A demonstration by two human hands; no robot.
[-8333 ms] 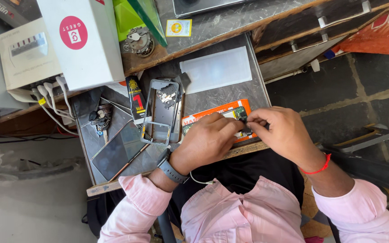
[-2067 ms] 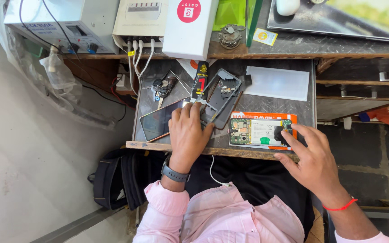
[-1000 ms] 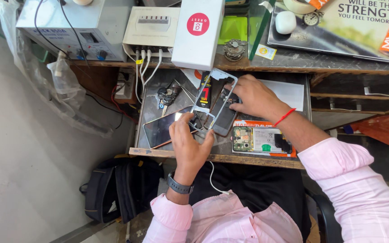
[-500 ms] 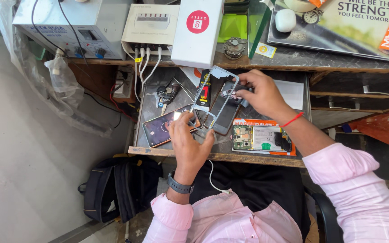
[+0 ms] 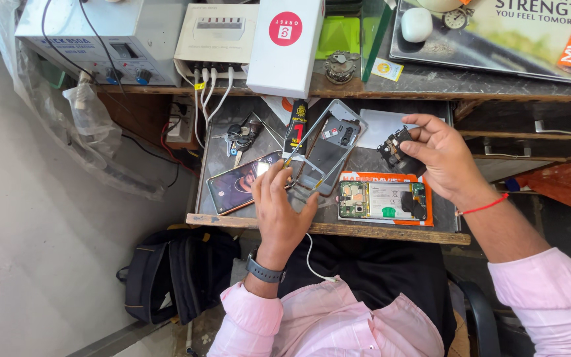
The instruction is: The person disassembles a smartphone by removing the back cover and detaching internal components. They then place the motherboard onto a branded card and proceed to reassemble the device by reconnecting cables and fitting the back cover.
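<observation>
Lifted off the phone frame [image 5: 328, 149] since half a second ago, the right hand [image 5: 439, 157] now pinches one small black part [image 5: 392, 147] above the tray [image 5: 209, 165], while the left hand [image 5: 280, 205] rests with loose fingers at the frame's lower end. Two opened phones lie there: one lit handset [image 5: 236, 185], one bare board [image 5: 381, 199] on an orange mat. Behind, a wooden bench carries two grey power units [image 5: 87, 33] over a concrete floor.
</observation>
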